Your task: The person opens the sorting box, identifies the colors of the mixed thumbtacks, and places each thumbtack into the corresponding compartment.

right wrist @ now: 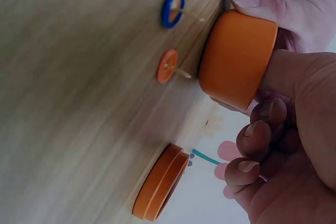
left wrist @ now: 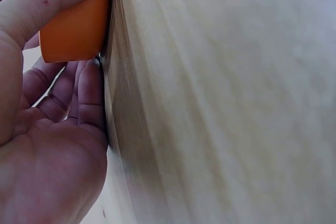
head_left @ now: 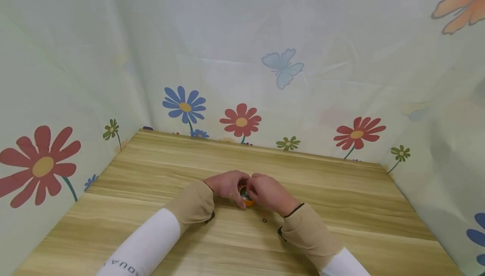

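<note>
A small round orange container (head_left: 248, 203) sits on the wooden table, its mouth facing up. My left hand (head_left: 226, 184) holds it from the side, the thumb against its wall (left wrist: 79, 32) in the left wrist view. At the mouth, my right hand (head_left: 272, 194) has its thumb (right wrist: 286, 72) reaching inside. The other fingers are bent, and whether anything is pinched within is hidden. Beside the container lie a blue thumbtack (right wrist: 173, 9) and an orange thumbtack (right wrist: 167, 66), their points upward. Small contents inside are too indistinct to make out.
A shallow orange ring-shaped piece (right wrist: 160, 184), perhaps the lid, lies on the table in the right wrist view. The wooden tabletop (head_left: 182, 158) reaches back to a flower-printed curtain (head_left: 227, 70) that encloses it at the back and sides.
</note>
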`<state>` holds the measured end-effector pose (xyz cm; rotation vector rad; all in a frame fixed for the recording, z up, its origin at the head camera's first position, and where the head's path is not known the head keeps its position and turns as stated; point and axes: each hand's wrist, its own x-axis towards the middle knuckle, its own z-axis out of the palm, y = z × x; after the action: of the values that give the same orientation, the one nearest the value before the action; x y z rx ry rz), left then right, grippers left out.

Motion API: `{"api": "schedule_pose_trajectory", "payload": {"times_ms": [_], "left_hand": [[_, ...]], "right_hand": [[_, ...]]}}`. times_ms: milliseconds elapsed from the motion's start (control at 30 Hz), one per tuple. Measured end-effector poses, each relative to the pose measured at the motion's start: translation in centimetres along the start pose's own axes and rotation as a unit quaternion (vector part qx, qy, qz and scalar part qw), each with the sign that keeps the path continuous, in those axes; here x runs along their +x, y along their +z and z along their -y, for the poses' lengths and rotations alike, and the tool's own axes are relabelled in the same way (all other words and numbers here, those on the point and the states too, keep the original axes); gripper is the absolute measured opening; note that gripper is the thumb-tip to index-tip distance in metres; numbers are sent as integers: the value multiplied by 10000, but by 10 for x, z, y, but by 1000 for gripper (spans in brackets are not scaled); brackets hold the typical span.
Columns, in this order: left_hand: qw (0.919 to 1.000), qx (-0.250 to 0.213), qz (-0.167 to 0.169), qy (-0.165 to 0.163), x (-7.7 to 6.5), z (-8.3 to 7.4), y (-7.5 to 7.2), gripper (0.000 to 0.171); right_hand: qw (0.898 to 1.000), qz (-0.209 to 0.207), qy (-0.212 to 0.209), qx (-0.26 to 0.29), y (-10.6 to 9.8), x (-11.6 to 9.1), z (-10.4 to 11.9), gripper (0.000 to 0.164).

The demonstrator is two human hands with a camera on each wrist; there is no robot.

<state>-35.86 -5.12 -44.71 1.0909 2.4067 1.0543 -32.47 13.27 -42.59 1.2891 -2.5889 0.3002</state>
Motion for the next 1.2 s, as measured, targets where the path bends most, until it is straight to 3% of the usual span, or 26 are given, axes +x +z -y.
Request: {"api": "schedule_pose_trajectory", "payload": {"times_ms": [533, 833, 1200], "left_hand": [[9999, -126, -37, -3, 2, 6, 2, 48], [10000, -51, -19, -63, -1, -2, 0, 53], [9999, -99, 16, -123, -1, -4, -1, 53]], "right_hand": [[9994, 269, 132, -162, -4, 6, 1, 24], [9981, 355, 120, -483, -3, 12, 5, 30], [9988, 321, 39, -363, -3, 12, 5, 31]]}}
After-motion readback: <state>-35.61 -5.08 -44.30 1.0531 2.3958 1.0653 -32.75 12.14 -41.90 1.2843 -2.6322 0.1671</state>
